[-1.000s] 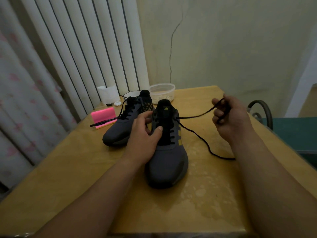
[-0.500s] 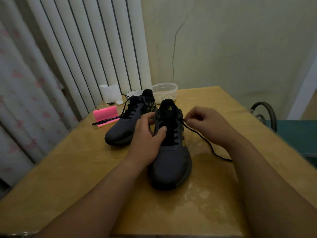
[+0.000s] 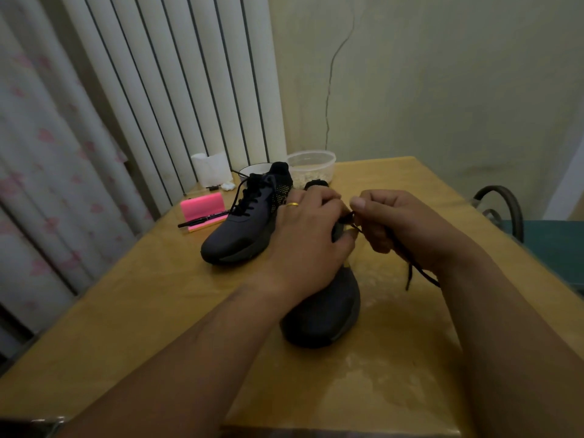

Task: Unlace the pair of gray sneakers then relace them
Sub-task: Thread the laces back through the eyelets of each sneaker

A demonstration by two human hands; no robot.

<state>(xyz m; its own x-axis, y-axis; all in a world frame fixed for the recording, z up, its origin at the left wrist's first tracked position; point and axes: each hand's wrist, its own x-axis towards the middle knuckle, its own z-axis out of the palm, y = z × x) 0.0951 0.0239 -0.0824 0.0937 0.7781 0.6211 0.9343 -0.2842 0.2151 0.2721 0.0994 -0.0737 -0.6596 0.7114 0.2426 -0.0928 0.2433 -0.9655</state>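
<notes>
Two gray sneakers stand on the wooden table (image 3: 126,311). The near sneaker (image 3: 325,314) points toward me, and my hands cover its upper half. My left hand (image 3: 306,238), with a gold ring, lies over its tongue and eyelets and presses the shoe down. My right hand (image 3: 398,222) pinches the black lace (image 3: 417,270) right beside the left fingers; the lace's loose end trails under my right wrist onto the table. The far sneaker (image 3: 243,226) stands to the left, still laced with black laces.
A pink block with a black pen (image 3: 202,210) lies left of the far sneaker. Behind the shoes are a clear plastic tub (image 3: 313,165), a white bowl (image 3: 252,169) and a white paper roll (image 3: 211,165). A chair back (image 3: 502,207) rises at the table's right edge.
My right hand came in from the far right, where it held the lace taut, to the shoe's eyelets. My left hand slid up over the tongue to meet it.
</notes>
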